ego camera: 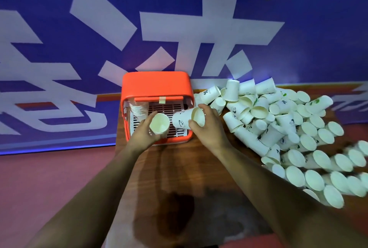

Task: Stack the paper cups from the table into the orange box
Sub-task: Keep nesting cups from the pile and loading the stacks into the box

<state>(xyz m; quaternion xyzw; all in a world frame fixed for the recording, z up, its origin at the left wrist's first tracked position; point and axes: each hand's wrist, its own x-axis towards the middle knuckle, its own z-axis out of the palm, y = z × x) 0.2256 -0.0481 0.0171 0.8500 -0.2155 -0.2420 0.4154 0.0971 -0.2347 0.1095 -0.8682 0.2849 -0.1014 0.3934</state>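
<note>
The paper cups are plain white, some printed with a small dark cartoon figure or a green leaf mark. Our left grip (146, 134) is curled round a short nested stack (159, 125), its open mouth turned up toward us, above the near edge of the orange box (155, 84). Our right grip (207, 128) grasps a single cup (182, 121) by its rim end. This cup lies on its side over the box's near right corner, base pointing at the nested stack, just beside it. Whether the two touch we cannot tell.

The loose pile (278, 120) spreads right of the box, cups tumbled at all angles, many lying with mouths toward us.

The box stands open, its orange lid raised on the far side. Inside, a white slatted grid (175, 108) lines the bottom, and another stack of cups (138, 109) leans in the far left corner.

Box and pile sit on a brown wood-grain counter (179, 178). Beyond and left of the box, lower down, lies a blue banner (99, 38) with large white characters, and nearer us a dull red floor (49, 178).
</note>
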